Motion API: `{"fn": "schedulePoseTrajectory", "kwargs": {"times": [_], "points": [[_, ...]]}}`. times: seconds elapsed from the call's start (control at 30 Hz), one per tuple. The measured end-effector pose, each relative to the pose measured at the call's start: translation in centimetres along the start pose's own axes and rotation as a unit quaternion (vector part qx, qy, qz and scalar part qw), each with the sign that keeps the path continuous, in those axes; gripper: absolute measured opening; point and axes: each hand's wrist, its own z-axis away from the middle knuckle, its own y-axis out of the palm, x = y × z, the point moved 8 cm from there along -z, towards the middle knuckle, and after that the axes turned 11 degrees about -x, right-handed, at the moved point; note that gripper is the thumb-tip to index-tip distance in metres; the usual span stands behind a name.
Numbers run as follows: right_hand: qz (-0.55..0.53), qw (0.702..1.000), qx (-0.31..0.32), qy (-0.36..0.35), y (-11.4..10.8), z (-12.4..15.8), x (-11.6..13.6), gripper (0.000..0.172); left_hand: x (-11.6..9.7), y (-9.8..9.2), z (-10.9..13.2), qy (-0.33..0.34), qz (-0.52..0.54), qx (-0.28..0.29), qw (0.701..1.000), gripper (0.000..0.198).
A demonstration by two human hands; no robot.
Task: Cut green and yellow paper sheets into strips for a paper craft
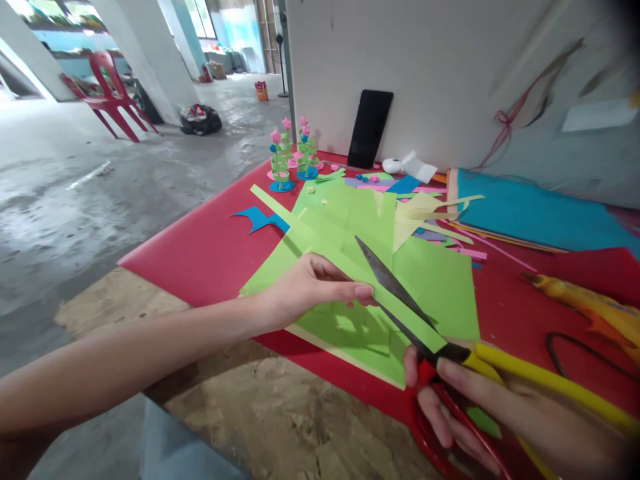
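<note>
My left hand [310,290] pinches a long light-green paper strip [410,312] between thumb and fingers. The strip slants from the upper left down to the right. My right hand [500,407] is wrapped around the red and yellow handles of a pair of scissors [393,285]. Their dark blades are parted, and the strip's right end lies between them near the pivot. Beneath both hands are light-green paper sheets [445,283]. A small green paper scrap [484,423] shows beside the right fingers.
Several small paper flower stands [281,185] stand at the back of the red sheet [190,247]. A black phone [370,128] leans on the wall. Paper strips lie around a cream piece [417,210]. A yellow glue gun [595,307] and blue paper [520,210] lie at right.
</note>
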Motion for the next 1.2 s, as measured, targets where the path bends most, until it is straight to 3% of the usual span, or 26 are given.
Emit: {"fn": "schedulePoseTrajectory", "kwargs": {"times": [0.17,0.4,0.67,0.9,1.2], "points": [[-0.026,1.0,-0.011,-0.003,-0.6,-0.2,-0.7,0.045,-0.2,0.2,0.0,0.002,0.015,0.01,1.0,0.006],[-0.01,0.999,0.051,0.007,-0.5,0.1,-2.0,0.041,-0.4,0.3,0.1,0.01,0.009,0.03,0.999,0.003],[0.0,0.999,-0.012,-0.041,-0.6,-0.5,0.2,0.039,0.3,0.6,0.4,-0.008,-0.024,0.036,0.999,0.014],[-0.005,0.998,-0.029,-0.06,-1.0,-0.4,0.3,0.034,0.6,0.3,0.1,-0.014,-0.04,0.022,0.999,0.017],[0.007,0.996,-0.036,-0.087,-1.8,-0.4,0.8,0.039,-1.1,-1.0,-0.8,0.04,0.084,-0.034,0.995,0.013]]}}
